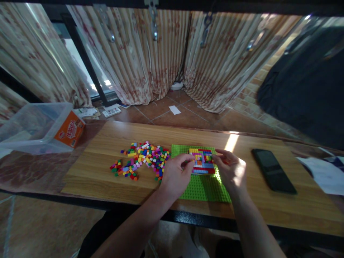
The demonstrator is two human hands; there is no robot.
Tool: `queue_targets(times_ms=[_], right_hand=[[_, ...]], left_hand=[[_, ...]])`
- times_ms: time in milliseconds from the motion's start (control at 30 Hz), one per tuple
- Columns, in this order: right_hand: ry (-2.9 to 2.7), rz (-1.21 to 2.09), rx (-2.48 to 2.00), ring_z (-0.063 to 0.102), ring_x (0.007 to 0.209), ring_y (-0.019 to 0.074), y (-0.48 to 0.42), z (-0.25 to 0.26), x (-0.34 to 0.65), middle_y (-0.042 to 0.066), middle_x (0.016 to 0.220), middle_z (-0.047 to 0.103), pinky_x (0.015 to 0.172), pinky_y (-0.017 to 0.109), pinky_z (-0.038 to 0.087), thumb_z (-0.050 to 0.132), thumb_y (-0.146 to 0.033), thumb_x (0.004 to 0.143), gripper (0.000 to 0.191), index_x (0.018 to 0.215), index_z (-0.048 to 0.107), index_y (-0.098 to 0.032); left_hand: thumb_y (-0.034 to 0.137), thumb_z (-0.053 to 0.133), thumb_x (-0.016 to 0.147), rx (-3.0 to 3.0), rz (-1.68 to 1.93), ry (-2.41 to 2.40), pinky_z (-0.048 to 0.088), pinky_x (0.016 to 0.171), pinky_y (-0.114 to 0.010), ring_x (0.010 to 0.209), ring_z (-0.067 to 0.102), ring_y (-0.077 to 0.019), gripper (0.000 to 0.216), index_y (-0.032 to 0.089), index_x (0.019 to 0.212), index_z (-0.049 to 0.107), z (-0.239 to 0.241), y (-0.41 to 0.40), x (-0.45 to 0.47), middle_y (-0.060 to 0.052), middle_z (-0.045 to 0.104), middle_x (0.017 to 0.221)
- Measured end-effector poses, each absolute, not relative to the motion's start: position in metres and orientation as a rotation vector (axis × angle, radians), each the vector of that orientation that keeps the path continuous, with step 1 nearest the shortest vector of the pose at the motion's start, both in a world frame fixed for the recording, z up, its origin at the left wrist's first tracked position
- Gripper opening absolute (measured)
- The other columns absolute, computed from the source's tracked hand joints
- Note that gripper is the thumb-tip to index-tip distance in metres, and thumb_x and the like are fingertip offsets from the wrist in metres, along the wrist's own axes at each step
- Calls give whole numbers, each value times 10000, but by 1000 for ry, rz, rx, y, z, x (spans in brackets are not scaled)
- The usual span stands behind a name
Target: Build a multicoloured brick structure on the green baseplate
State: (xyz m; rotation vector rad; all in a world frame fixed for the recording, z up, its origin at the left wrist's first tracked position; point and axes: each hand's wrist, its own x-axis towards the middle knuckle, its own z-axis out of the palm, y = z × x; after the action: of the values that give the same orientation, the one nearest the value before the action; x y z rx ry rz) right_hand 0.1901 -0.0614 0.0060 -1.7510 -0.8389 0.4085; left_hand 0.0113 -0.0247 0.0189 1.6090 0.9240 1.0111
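A green studded baseplate (204, 190) lies on the wooden board in front of me. On its upper part sits a block of coloured toy bricks (202, 167), with red, white, blue, yellow and purple rows. My left hand (176, 175) is closed in a pinch at the block's left edge; whatever is between its fingertips is too small to name. At the right edge, thumb and forefinger of my right hand (232, 170) are bent together close to the bricks. Its fingertips are partly hidden, and I cannot make out what they hold. Left of the baseplate spreads a pile of loose bricks (146, 156).
A black phone (273, 171) lies on the wooden board (91, 172) at the right, near white papers (322, 173). A clear plastic bin (29, 143) with an orange label stands at the far left. Curtains (161, 61) hang behind; dark cloth (306, 79) is at the right.
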Motion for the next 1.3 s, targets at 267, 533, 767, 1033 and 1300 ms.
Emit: queue_targets(times_ms=[267,533,767,1033,1300], right_hand=[[-990,293,-1548,669,703,155,-71,16,174,46,816,727,646,313,564,688,-336,801,178,901,745,-201],[-1488,412,-1406,664,978,162,-78,27,150,43,1068,696,822,337,570,627,-239,867,187,1019,732,-263],[-1458,349,-1408,671,888,144,-76,26,154,28,964,713,807,324,568,635,-258,864,115,904,742,-249],[-1019,446,-1776,686,685,193,-85,20,204,87,804,745,602,312,545,710,-419,765,302,925,747,-165],[-939,551,-1792,669,643,196,-82,19,197,87,759,746,565,310,524,727,-397,702,291,862,765,-157]], left_hand=[[117,570,844,1239,934,912,533,605,-224,603,644,-110,157,133,945,689,22,-21,14,-20,703,743],[81,586,822,948,857,793,554,639,-209,592,639,-85,154,122,940,675,35,-24,15,-15,701,739],[159,561,876,999,781,816,555,638,-213,617,657,-96,226,120,1087,633,30,-25,16,-40,715,801],[138,569,847,1654,902,1054,543,667,-255,710,650,-127,241,158,1076,642,21,-24,9,-60,716,999],[165,582,849,1865,801,1111,556,807,-345,851,663,-180,335,159,1183,605,20,-29,10,-97,696,1076]])
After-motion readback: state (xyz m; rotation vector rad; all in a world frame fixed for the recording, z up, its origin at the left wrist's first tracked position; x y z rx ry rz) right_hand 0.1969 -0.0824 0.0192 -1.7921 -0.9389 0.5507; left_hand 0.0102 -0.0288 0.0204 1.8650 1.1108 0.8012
